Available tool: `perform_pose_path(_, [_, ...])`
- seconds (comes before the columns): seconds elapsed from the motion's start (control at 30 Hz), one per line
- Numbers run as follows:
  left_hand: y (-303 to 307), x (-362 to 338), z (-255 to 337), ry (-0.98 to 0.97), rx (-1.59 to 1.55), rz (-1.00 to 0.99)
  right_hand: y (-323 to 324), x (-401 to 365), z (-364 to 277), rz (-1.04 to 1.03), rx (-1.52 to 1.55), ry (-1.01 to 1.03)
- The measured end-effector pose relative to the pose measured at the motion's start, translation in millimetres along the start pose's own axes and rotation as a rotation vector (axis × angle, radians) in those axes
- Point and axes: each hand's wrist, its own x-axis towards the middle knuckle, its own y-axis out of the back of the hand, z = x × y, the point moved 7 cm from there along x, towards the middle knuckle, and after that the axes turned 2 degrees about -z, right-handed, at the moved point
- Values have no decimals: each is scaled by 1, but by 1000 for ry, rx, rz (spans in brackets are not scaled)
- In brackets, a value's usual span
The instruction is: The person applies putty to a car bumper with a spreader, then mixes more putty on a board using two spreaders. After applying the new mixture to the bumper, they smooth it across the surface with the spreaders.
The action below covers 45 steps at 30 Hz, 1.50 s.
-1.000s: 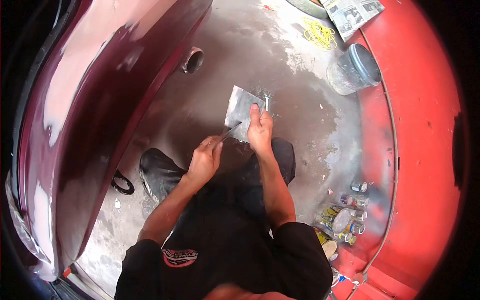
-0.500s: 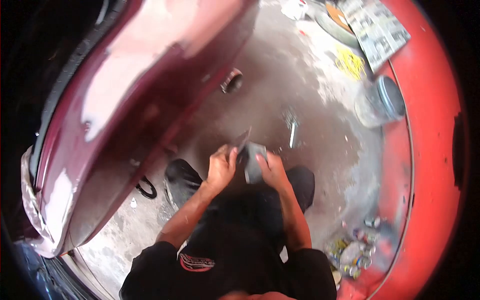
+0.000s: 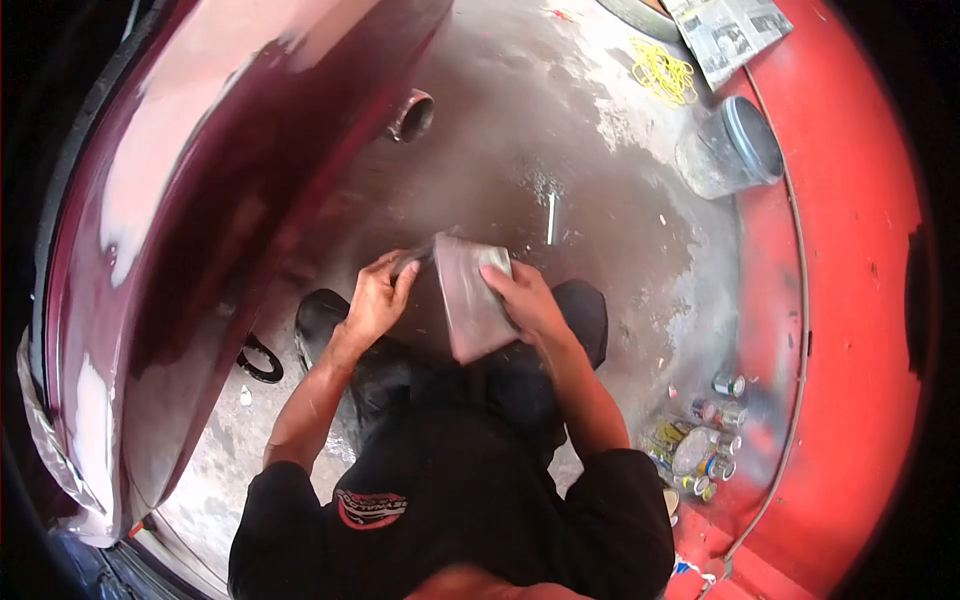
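Note:
My right hand (image 3: 525,300) grips a folded grey-brown sheet that looks like sandpaper (image 3: 462,310), thumb on its face near the upper right corner. The sheet is smeared by motion and hangs in front of my knees. To its left, my left hand (image 3: 374,298) pinches a dark flat piece (image 3: 410,260) between thumb and fingers. The far end of that piece comes up to the sheet's upper left edge; I cannot tell whether the two are joined. Both hands are above the floor, between my bent legs.
A maroon car body (image 3: 230,190) with pale sanded patches rises on the left, an exhaust pipe (image 3: 412,117) beside it. Along the red panel (image 3: 850,300) stand a bucket (image 3: 715,155) and several cans (image 3: 700,445). Yellow cord (image 3: 662,70), newspaper (image 3: 735,38) and a white stick (image 3: 552,218) lie about.
The sheet at my right hand now shows a broader face. My hands are farther apart, the left one having shifted left. The whole view has moved, so the surroundings sit farther left and mostly higher.

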Motion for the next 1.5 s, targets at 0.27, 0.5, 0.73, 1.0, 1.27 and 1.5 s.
perform_pose_path(0.27, [-92, -40, -118, 993, -1996, 91, -39, -57, -66, 415, -1157, 871])
perform_pose_path(0.5, [-83, -46, -79, 979, -1747, -267, 9, 25, -21, 365, -1044, 672])
perform_pose_path(0.73, [-44, -47, -151, 503, -516, 357, 19, 21, -35, 280, -686, 735])
perform_pose_path(1.0, [-14, -16, -59, 203, -458, 704, -48, -17, -41, 226, -1000, 819])
perform_pose_path(1.27, [-31, -10, -49, 330, -564, 690, -91, -17, -7, 179, -983, 642])
perform_pose_path(1.5, [-96, -55, -109, 577, -799, 500, -70, 7, -51, 315, -989, 850])
